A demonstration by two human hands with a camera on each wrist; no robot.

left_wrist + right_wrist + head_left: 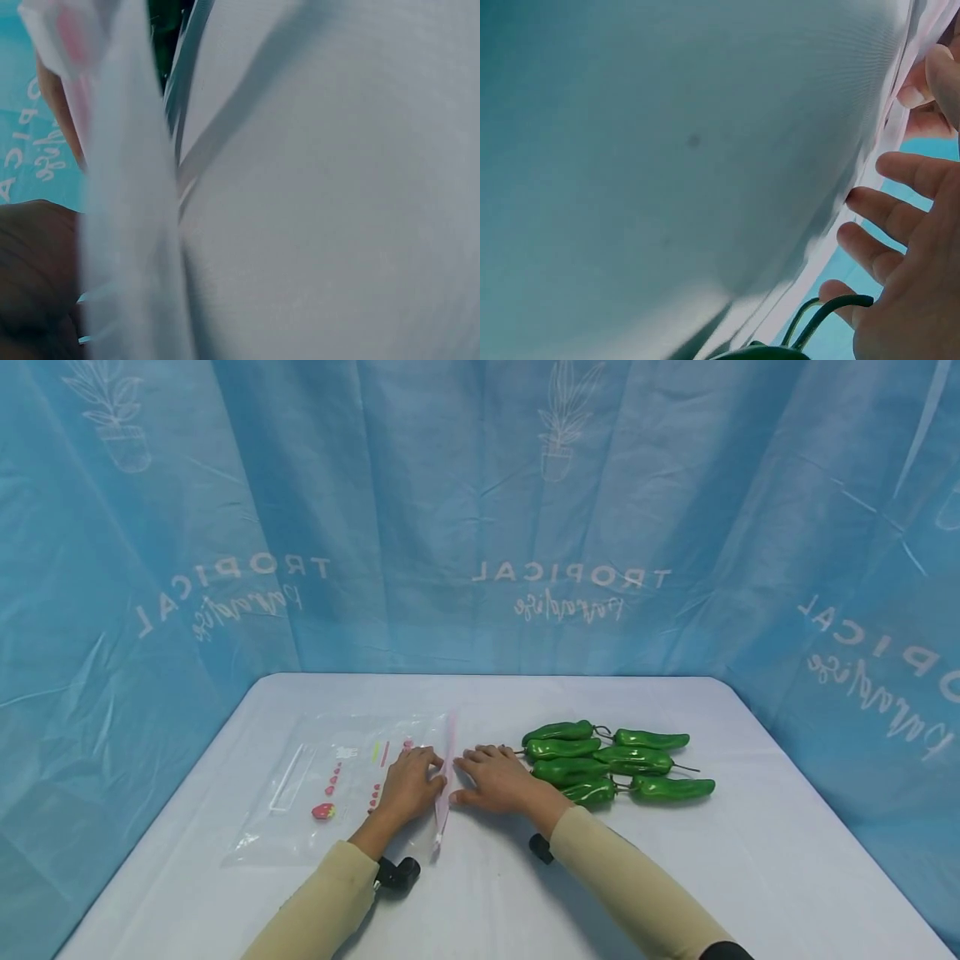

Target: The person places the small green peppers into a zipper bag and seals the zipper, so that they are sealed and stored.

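Observation:
A clear zip bag (300, 777) with red strawberry prints and a pink zip edge lies flat at the left of the white table. My left hand (408, 785) is at that edge, its thumb and fingers bent and pinching the plastic. In the left wrist view the bag's film (135, 187) hides part of the hand. My right hand (498, 781) rests just right of the pink edge, palm down and fingers spread, holding nothing. The right wrist view shows its fingers (889, 214) apart. Several green peppers (566, 770) lie beside it.
The peppers lie in loose rows right of centre, some with thin curled stems (832, 304). Blue printed curtains (480, 527) surround the table (487, 893) at the back and both sides. Black wrist cameras (399, 875) sit under the forearms.

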